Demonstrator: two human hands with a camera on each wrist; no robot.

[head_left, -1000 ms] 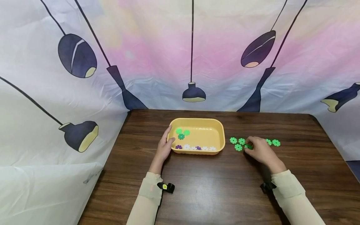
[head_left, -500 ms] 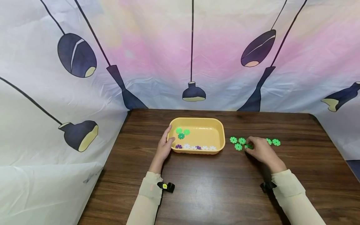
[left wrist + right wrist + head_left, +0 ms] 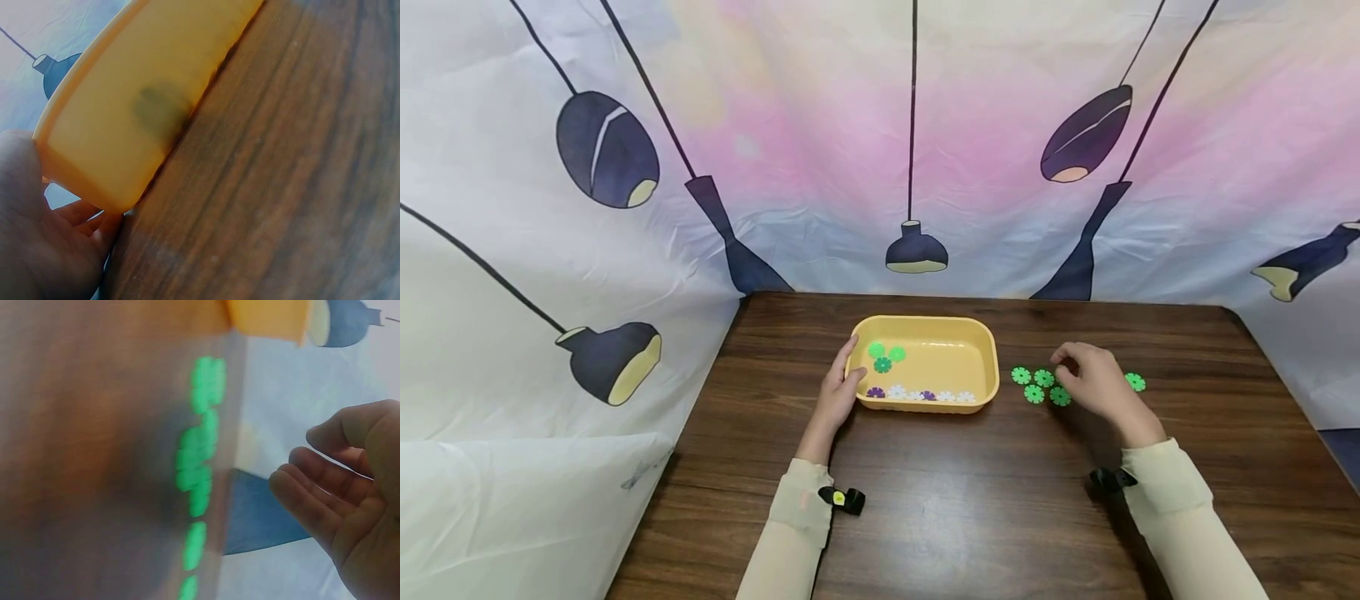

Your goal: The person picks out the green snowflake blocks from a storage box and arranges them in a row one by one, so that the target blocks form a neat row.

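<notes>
Several green discs point(image 3: 1034, 394) lie flat on the table point(image 3: 955, 500) just right of the tray point(image 3: 946, 367); three green ones point(image 3: 877, 351) sit inside near its left end, purple point(image 3: 876, 392) and white ones point(image 3: 897, 392) along the near wall. The right hand point(image 3: 1099, 385) hangs over the table discs, fingers loosely bent, holding nothing; the left hand point(image 3: 837, 392) grips the tray's end. Picking among discs seems in hand; the next move likely calls for a fine pinch.

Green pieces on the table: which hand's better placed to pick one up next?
Right, probably: the right hand is near those green pieces, holding nothing visible; the left hand grips the yellow tray.
</notes>
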